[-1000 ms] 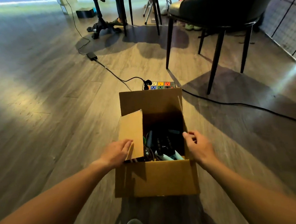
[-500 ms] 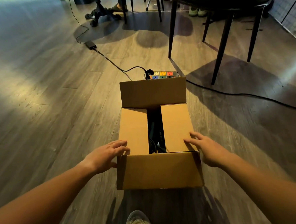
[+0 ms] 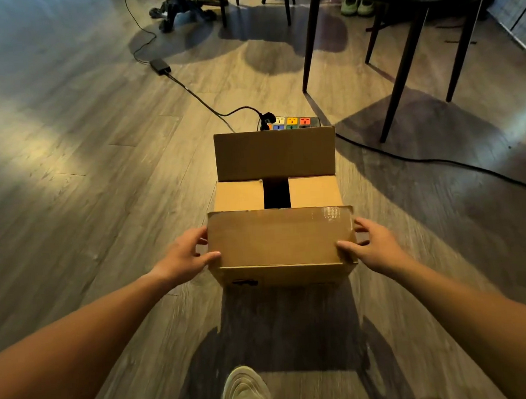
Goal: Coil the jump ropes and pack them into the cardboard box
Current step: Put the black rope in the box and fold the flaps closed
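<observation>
Cardboard: one brown rectangular box [image 3: 285, 274]; four flaps, two folded flat.
Grip: left hand [image 3: 183, 261], right hand [image 3: 375, 247], fingers [image 3: 211, 255] pinching the near flap [image 3: 277, 239] ends.
Underfoot: grey wood-plank floor [image 3: 100, 210].

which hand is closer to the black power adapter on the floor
Left. The left hand grips the near flap at its left end, straight behind the power adapter; the right hand grips its right end, farther across.

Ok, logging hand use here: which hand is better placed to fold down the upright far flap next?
Right hand, narrowly. It and the left hand grip the near flap alike, but the far flap sits slightly right of the person's shoe, on its side.
</observation>
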A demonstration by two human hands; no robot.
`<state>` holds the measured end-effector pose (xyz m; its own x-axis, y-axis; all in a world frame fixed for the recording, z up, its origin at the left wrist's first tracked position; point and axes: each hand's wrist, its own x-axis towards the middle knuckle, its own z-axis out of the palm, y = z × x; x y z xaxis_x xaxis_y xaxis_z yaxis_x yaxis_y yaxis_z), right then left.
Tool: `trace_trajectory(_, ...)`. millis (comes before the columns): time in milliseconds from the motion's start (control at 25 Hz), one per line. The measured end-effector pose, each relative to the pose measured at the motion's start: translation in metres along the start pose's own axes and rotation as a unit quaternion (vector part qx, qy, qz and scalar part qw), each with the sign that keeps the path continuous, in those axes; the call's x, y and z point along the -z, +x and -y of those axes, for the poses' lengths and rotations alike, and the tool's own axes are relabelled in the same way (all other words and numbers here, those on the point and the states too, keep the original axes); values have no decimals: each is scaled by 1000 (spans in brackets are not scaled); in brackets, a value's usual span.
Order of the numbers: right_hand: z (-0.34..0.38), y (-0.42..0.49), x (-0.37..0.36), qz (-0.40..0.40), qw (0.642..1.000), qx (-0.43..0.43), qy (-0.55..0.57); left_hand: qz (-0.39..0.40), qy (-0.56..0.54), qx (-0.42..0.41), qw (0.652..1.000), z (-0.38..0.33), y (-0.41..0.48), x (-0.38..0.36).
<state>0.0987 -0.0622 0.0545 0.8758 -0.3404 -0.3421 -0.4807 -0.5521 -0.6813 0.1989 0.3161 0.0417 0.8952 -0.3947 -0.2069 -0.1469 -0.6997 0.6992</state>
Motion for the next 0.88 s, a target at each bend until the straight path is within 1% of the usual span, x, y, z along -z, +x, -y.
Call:
trace_trajectory(80,4,4,-11,-9,998,-60,24,-14,7,41,999,-2,8,-5)
trace_trajectory(160,3,6,-20,-4,994,-84,64,-13,-8,79,997,-8,20,-7)
trace_trajectory(240,2,8,-25,-15,992,-96,78,-19,-25,108,994,-15,40,-5)
trace_trajectory(320,-1,11,-29,-27,992,-101,71,-43,-25,101,994,-31,69,0)
trace_trajectory(440,-4,16,-28,-39,990,-109,77,-120,43,69,989,-73,127,16)
trace_trajectory(520,-5,16,-28,-35,989,-113,86,-135,69,85,985,-99,161,28)
trace_trajectory(560,-6,17,-27,-34,988,-117,92,-125,49,107,985,-107,176,32)
trace_trajectory(640,-8,19,-25,-35,987,-121,98,-111,-32,148,982,-116,194,42)
trace_trajectory(680,-9,20,-24,-32,987,-122,101,-128,-71,157,977,-116,196,46)
trace_trajectory(760,-11,22,-22,-34,984,-132,116,-168,-116,145,968,-116,192,49)
trace_trajectory(800,-11,22,-23,-38,983,-134,117,-174,-88,119,974,-113,182,48)
trace_trajectory(880,-10,19,-24,-47,986,-132,92,-180,38,46,982,-99,154,36)
